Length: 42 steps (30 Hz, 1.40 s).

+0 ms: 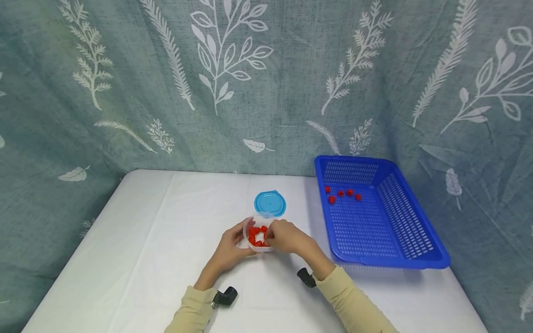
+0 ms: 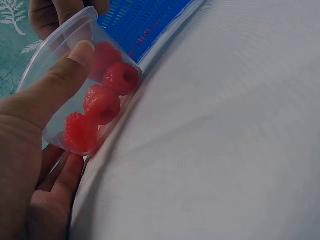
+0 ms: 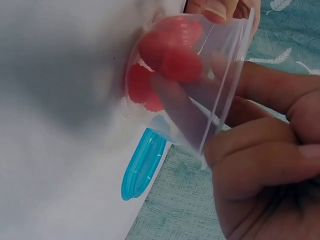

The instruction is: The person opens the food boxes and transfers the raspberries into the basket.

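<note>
A clear plastic container with several red raspberries in it stands on the white table. My left hand grips its left side, thumb along the outer wall in the left wrist view. From the right, my right hand reaches over the rim with its fingers inside. In the right wrist view those fingertips pinch one raspberry, blurred behind the clear wall, beside the other raspberries at the bottom. Just behind the container lies a blue lid.
To the right stands a blue plastic basket with slotted walls, several raspberries lying near its far left corner. The white table spreads out to the left. A green leaf-patterned curtain hangs behind the table.
</note>
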### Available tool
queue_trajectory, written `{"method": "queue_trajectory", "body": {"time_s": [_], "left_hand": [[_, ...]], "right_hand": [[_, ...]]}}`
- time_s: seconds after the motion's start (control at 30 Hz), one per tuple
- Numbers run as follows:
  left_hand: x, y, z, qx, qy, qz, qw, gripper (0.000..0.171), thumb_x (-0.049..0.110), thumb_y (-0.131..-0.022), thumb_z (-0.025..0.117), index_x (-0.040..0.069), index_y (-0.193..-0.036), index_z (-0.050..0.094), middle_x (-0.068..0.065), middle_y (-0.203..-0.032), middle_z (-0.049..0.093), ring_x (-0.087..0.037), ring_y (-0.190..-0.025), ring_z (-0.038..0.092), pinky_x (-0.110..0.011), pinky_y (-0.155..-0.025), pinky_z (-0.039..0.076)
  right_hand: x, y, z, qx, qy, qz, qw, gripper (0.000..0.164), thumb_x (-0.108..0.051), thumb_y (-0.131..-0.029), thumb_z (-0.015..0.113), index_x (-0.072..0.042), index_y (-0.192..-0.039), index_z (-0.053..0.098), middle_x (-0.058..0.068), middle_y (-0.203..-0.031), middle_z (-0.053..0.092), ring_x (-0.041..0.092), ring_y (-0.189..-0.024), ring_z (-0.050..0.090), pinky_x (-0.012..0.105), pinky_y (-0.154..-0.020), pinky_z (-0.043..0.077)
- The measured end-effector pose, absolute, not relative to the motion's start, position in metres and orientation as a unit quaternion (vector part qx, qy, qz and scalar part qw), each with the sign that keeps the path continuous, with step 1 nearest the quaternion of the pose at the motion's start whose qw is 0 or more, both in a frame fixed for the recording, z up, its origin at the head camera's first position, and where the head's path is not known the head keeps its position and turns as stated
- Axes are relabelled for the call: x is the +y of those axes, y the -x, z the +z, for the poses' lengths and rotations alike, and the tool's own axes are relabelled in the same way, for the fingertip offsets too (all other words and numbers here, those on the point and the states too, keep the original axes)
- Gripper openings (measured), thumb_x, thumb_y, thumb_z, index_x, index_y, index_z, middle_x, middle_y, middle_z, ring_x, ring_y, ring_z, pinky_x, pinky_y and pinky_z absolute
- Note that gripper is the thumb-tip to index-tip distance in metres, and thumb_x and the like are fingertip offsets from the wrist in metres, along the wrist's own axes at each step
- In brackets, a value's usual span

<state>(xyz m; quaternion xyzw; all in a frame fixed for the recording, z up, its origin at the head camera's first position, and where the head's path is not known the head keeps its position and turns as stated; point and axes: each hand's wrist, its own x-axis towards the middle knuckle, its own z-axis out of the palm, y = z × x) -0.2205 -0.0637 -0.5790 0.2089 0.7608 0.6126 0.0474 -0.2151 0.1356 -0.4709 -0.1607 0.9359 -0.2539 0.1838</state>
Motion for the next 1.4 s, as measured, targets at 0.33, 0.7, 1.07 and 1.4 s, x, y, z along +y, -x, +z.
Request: {"method": "queue_trajectory", "body": {"time_s": [0.33,0.7,1.07,1.4], "left_hand": [[-0.064,0.222,-0.580,0.751,-0.216,0.622,0.042,0.087,0.003,-0.076,0.088,0.007,-0.153,0.046,-0.013,-0.149,0.055,-0.030,-0.143,0.046,-0.046,-0.117,0.040],[-0.062,0.208,-0.550,0.750,-0.213,0.624,0.053,0.083,-0.001,-0.079,0.084,-0.004,-0.151,0.043,-0.024,-0.148,0.052,-0.036,-0.142,0.046,-0.049,-0.117,0.038],[-0.061,0.207,-0.547,0.748,-0.201,0.630,0.057,0.085,-0.001,-0.078,0.085,-0.003,-0.152,0.042,-0.024,-0.149,0.052,-0.036,-0.143,0.046,-0.046,-0.118,0.037],[-0.061,0.206,-0.544,0.745,-0.209,0.631,0.054,0.084,-0.002,-0.078,0.084,-0.006,-0.151,0.042,-0.027,-0.149,0.050,-0.038,-0.142,0.046,-0.046,-0.116,0.039]], "right_hand": [[0.136,0.219,-0.470,0.928,0.170,-0.260,0.206,0.007,-0.003,-0.089,0.074,-0.001,-0.096,0.075,0.007,-0.092,0.072,0.019,-0.078,0.061,0.036,-0.078,0.062],[0.139,0.214,-0.478,0.924,0.172,-0.294,0.175,0.013,-0.008,-0.095,0.069,-0.002,-0.105,0.076,0.006,-0.100,0.074,0.018,-0.090,0.063,0.039,-0.086,0.060],[0.143,0.208,-0.482,0.918,0.168,-0.335,0.132,0.010,-0.008,-0.097,0.067,-0.004,-0.104,0.073,0.002,-0.090,0.068,0.016,-0.084,0.058,0.032,-0.078,0.055],[0.146,0.202,-0.490,0.904,0.141,-0.396,0.083,0.023,-0.017,-0.101,0.062,-0.006,-0.118,0.073,0.003,-0.100,0.070,0.019,-0.086,0.059,0.027,-0.072,0.055]]}}
